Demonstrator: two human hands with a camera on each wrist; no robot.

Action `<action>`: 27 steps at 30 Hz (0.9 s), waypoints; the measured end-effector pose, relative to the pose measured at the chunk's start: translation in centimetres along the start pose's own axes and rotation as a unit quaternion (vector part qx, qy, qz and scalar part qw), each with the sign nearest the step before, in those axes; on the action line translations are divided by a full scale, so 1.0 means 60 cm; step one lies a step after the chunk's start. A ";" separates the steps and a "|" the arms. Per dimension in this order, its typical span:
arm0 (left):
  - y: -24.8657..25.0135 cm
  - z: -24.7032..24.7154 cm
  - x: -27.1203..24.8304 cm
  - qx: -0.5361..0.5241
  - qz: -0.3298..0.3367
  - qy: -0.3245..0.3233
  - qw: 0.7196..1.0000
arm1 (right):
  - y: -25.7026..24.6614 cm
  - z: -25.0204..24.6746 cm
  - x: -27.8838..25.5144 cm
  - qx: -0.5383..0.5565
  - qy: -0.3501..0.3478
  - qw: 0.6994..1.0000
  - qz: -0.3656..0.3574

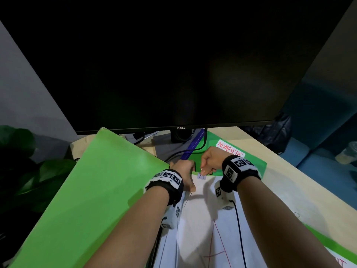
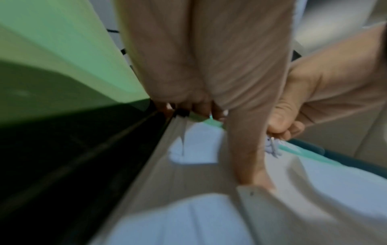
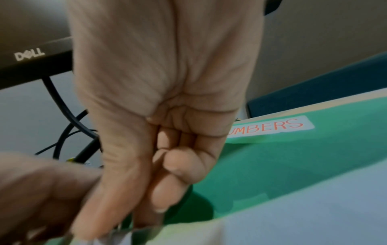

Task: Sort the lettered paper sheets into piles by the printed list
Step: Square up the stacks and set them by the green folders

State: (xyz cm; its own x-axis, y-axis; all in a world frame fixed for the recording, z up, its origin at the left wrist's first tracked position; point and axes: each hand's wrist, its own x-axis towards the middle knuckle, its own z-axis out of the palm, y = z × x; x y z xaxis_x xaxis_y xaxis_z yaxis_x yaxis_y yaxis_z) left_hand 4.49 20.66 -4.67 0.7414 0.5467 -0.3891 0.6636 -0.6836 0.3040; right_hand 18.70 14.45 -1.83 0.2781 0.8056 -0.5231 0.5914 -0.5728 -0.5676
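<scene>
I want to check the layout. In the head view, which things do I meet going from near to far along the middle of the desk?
White paper sheets → left hand and right hand, side by side at the sheets' far edge → purple ruler-like strip → Dell monitor.

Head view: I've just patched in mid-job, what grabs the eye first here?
The big black Dell monitor fills the top of the view. Below it both hands meet at the far edge of the white paper sheets: the right hand pinches a small metal clip there, and the left hand holds the sheets beside it. A raised bright green folder flap lies left, and a white label reading NUMBERS right.
</scene>
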 end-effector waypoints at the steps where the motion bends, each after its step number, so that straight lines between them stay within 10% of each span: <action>1: 0.002 -0.002 -0.005 0.023 0.001 0.016 1.000 | 0.000 0.002 0.001 -0.005 0.003 1.000 0.001; 8: 0.019 0.099 -0.160 0.059 -0.104 0.203 0.972 | 0.001 0.007 0.002 0.007 0.001 1.000 0.002; 17: 0.012 0.274 -0.298 0.053 0.020 0.186 0.981 | -0.001 0.012 -0.002 -0.044 0.037 0.998 -0.022; 27: -0.006 0.263 -0.330 0.211 0.136 0.365 0.896 | -0.006 0.022 -0.009 -0.086 0.070 0.993 -0.037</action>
State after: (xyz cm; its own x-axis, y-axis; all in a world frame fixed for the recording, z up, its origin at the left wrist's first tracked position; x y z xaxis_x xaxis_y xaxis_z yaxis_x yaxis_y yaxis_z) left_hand -11.99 2.45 -10.78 0.8404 0.3968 0.3691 0.4649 -0.8779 -0.1149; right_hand 17.38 14.03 -2.19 0.3246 0.8646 -0.3837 0.7318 -0.4865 -0.4773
